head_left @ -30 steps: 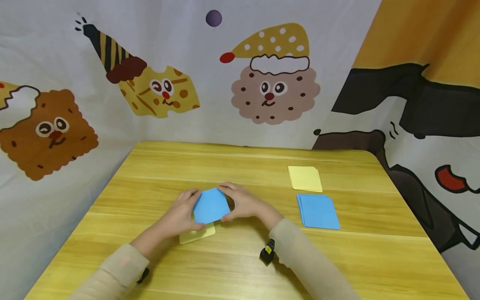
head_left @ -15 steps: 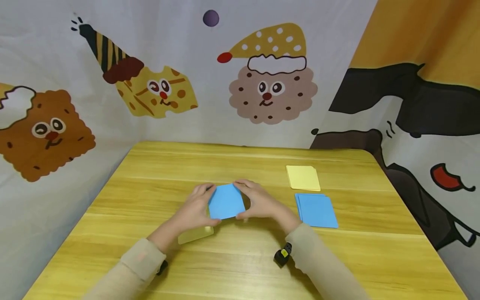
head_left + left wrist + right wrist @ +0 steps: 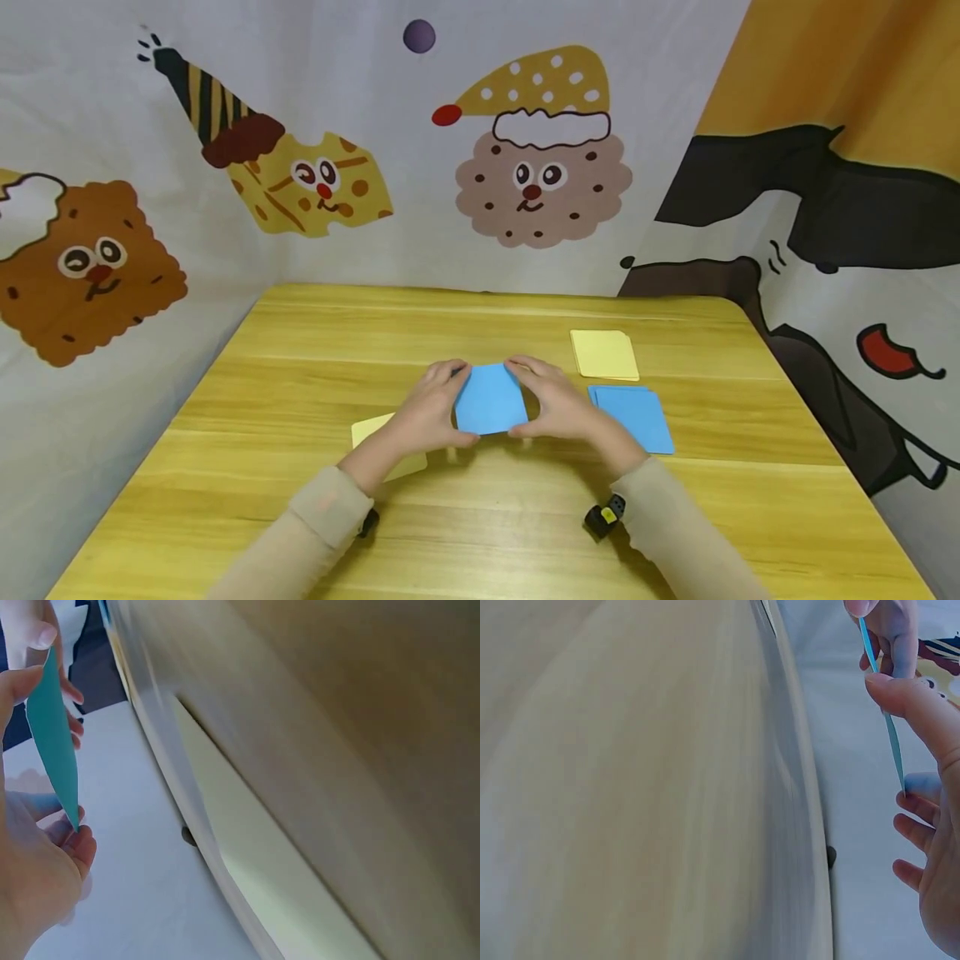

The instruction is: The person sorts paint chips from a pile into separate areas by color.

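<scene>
A blue square card [image 3: 491, 400] is held up off the table between both hands, slightly bowed. My left hand [image 3: 431, 417] pinches its left side, thumb at the near corner and fingers at the far one. On the opposite side my right hand [image 3: 558, 404] grips the card the same way. The left wrist view shows the card [image 3: 54, 735] raised above the tabletop, and in the right wrist view the card [image 3: 894, 746] appears almost edge-on. Under my left wrist lies a yellow card [image 3: 367, 429], partly hidden by that hand.
A stack of blue cards [image 3: 641, 421] lies to the right, its near left part covered by my right forearm. Behind it rests a stack of yellow cards [image 3: 603, 354]. The wooden table [image 3: 495, 533] ends at a printed cloth backdrop [image 3: 420, 258].
Both hands have carried the blue card to the right, away from over the yellow card, which now shows more. The stacks at the right stay in place.
</scene>
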`<act>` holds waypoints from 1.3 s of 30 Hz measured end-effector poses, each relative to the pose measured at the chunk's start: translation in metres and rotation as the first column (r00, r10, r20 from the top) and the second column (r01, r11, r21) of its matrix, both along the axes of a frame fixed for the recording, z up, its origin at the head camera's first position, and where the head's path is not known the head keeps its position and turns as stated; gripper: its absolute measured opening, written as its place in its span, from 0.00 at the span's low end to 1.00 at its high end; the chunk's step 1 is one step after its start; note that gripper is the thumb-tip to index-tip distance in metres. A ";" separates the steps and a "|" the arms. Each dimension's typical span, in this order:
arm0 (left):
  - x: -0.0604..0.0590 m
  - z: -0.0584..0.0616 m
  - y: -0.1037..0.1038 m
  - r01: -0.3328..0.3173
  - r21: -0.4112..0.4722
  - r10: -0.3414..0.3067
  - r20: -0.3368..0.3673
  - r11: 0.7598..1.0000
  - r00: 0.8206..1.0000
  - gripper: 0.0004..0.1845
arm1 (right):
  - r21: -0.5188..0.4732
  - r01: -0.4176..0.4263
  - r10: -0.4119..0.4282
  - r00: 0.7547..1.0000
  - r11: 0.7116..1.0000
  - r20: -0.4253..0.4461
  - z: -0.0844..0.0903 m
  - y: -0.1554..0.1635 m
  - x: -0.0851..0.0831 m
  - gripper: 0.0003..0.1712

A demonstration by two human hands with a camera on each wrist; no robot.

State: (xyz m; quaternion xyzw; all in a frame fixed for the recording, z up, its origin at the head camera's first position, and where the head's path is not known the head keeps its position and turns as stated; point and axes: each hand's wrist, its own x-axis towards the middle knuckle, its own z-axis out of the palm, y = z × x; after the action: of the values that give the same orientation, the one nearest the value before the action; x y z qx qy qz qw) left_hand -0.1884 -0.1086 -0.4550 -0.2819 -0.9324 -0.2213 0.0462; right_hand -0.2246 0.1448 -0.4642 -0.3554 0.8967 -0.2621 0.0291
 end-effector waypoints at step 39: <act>-0.026 -0.004 0.156 0.165 -0.185 -0.172 -0.017 0.969 0.985 0.56 | 0.084 0.219 -0.212 0.974 0.972 -0.084 -0.003 0.151 0.029 0.62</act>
State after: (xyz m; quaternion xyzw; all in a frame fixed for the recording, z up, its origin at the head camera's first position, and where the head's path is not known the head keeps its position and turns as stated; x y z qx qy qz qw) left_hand -0.2148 0.0474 -0.4594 -0.3668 -0.9206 -0.1332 0.0167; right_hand -0.1957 0.2958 -0.4671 -0.2636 0.9417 -0.2086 -0.0163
